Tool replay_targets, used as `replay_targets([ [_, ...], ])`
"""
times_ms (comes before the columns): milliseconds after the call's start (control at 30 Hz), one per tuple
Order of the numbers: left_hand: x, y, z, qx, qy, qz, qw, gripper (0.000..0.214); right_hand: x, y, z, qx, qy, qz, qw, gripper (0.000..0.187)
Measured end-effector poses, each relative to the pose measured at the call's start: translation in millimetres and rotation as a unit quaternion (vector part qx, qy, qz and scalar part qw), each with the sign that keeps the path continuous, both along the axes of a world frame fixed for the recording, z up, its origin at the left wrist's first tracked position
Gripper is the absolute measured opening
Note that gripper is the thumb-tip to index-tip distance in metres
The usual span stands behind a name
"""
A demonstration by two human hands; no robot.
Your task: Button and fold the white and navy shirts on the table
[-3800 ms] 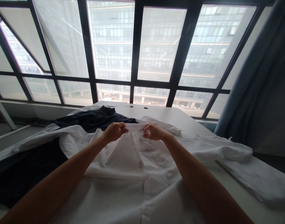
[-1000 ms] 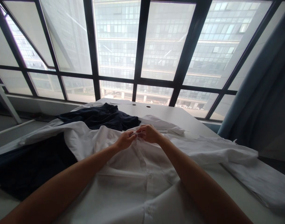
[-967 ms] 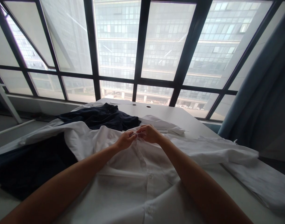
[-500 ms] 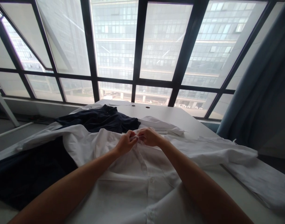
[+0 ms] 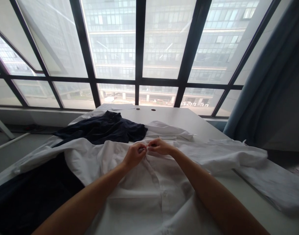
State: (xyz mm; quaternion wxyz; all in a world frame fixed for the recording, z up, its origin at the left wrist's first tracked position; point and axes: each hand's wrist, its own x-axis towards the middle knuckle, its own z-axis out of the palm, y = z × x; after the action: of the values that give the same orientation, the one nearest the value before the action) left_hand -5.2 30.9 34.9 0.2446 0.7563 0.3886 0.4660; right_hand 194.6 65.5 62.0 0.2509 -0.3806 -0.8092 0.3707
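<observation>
White shirt point(image 5: 132, 202) on a white table point(image 5: 181, 117), seen as I stand by; the garment lies front upward beneath both hands and forearms, its upper end at the fingertips, its front running back from them toward the wearer of the camera. The left hand point(image 5: 134, 155) is closed, thumb and fingers pinching the shirt's upper front edge; the right hand point(image 5: 159, 147) pinches the same edge just beside it, the fingertips of the two nearly meeting; what lies between them is too small to tell. A button point(image 5: 164, 194) shows on the placket, nearer the body than the hands; one sleeve point(image 5: 225, 156) extends to the right of the right hand, while white fabric spreads leftward from the left hand. Beyond the left hand lies a crumpled dark garment point(image 5: 107, 127); a second dark cloth point(image 5: 41, 192) lies left of the left forearm; beyond the right hand rests a white cloth point(image 5: 164, 129); farther off, past the table, stand framed windows point(image 5: 164, 39); a blue-grey curtain point(image 5: 266, 75) hangs to their right.
</observation>
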Motion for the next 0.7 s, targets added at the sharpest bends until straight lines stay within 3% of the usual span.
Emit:
replay_targets([
  [233,1.1,-6.8,1.0,0.009,0.050,-0.004,0.999,0.014,4.3,0.2,6.0,-0.075,-0.018,0.010,0.997,0.041],
  [433,-0.6,-7.0,-0.9,0.002,0.041,-0.008,0.999,0.019,-3.5,-0.4,7.0,-0.039,-0.039,-0.030,0.998,0.030],
  [700,-3.4,-2.3,2.2,-0.063,-0.003,-0.004,0.998,0.035,-19.9,-3.1,5.0,0.001,-0.015,-0.129,0.991,0.012],
])
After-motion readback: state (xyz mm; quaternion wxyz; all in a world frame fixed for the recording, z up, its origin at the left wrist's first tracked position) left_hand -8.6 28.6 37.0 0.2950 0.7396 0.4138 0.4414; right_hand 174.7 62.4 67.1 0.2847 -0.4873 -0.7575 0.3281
